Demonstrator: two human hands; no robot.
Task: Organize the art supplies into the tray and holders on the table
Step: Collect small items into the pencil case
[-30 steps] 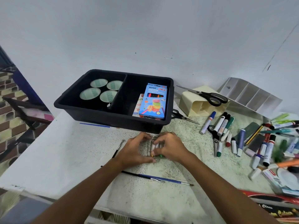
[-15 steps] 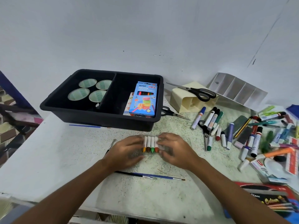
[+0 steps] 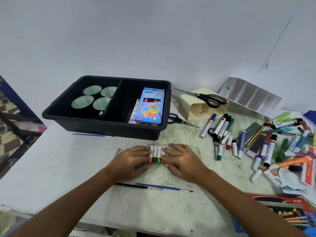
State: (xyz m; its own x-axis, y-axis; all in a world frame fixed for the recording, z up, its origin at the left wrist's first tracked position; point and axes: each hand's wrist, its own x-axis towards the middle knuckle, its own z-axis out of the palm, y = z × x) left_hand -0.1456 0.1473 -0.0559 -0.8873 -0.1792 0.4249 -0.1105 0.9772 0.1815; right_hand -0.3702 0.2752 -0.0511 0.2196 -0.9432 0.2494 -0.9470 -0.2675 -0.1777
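Both hands lie flat on the speckled table [image 3: 171, 207], fingers straight, pressing in from either side on a short row of crayons [image 3: 156, 153] in a clear plastic case [image 3: 195, 150] whose edges are hard to make out. The left hand [image 3: 132, 159] touches the row's left end, the right hand [image 3: 182, 159] its right; their fingers hide some crayons. Neither hand curls around anything. Just beyond stands the black tray [image 3: 106, 124], holding four round lids [image 3: 93, 100] and a blue pencil box [image 3: 150, 106]. Two paintbrushes [image 3: 153, 187] lie nearer, partly under the wrists. Markers [image 3: 222, 127] sprawl to the right.
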